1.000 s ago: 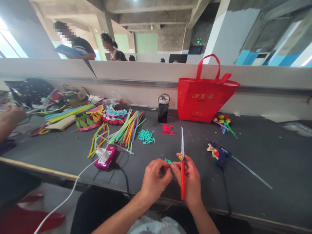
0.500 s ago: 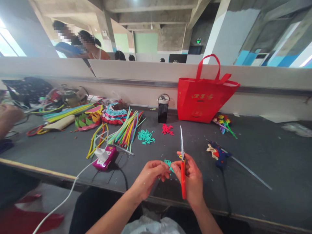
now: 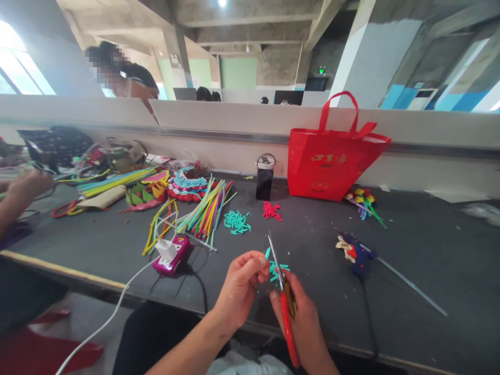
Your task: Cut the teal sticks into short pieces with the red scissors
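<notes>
My left hand (image 3: 245, 278) is closed in a pinch on a short teal piece of pipe cleaner (image 3: 267, 253) that sticks up from its fingertips. In my right hand (image 3: 302, 307) is a pair of scissors (image 3: 287, 328) with red handles, its blades pointing up and away, close beside the left fingertips. Under the blades lies a small heap of cut teal pieces (image 3: 273, 271), partly hidden by the scissors and fingers. Farther back on the table are a larger teal pile (image 3: 237, 222) and a pile of red pieces (image 3: 272, 210).
On the dark table (image 3: 320, 250) lie a bundle of coloured pipe cleaners (image 3: 207, 211), a purple power strip (image 3: 172, 255) and a blue glue gun (image 3: 361, 259). A black bottle (image 3: 264, 179) and red bag (image 3: 324, 164) stand behind. Another person's hand (image 3: 31, 182) is at far left.
The scissors have tilted leftward and come down, with their blades now near my left fingertips. My left hand now holds a teal piece upright. The camera view has shifted slightly.
</notes>
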Motion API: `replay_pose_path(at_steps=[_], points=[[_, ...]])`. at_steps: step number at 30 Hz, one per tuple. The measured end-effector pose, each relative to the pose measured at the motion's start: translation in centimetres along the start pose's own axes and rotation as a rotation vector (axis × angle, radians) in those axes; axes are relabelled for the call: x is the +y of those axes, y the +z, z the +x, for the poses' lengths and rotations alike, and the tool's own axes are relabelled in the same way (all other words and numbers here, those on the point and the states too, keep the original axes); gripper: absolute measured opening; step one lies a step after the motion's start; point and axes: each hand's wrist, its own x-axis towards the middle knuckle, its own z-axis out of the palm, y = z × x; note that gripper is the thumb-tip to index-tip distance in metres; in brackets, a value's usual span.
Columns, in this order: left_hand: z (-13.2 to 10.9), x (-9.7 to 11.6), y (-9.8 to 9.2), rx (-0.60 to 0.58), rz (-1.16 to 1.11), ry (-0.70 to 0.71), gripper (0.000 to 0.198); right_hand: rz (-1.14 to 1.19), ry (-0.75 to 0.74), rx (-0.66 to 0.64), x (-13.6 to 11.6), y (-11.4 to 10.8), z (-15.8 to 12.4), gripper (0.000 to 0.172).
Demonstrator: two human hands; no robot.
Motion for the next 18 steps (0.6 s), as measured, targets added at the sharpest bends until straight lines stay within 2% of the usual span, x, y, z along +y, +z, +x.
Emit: replay_pose_path(at_steps=[4,8,18], points=[[-0.3,-0.5,0.7,0.018,-0.051,-0.023,0.013,-0.032,-0.051,-0.009,0.5,0.7,-0.9,0.044],[-0.4,-1.0,1.0,0.000,-0.089,-0.049,0.014,-0.071,-0.104,0.040,0.5,1.0,-1.1,0.047],[-0.8,-1.4,1.0,-0.018,-0.115,-0.064,0.013,-0.198,-0.228,0.114,0.3,0.7,-1.0,0.044]])
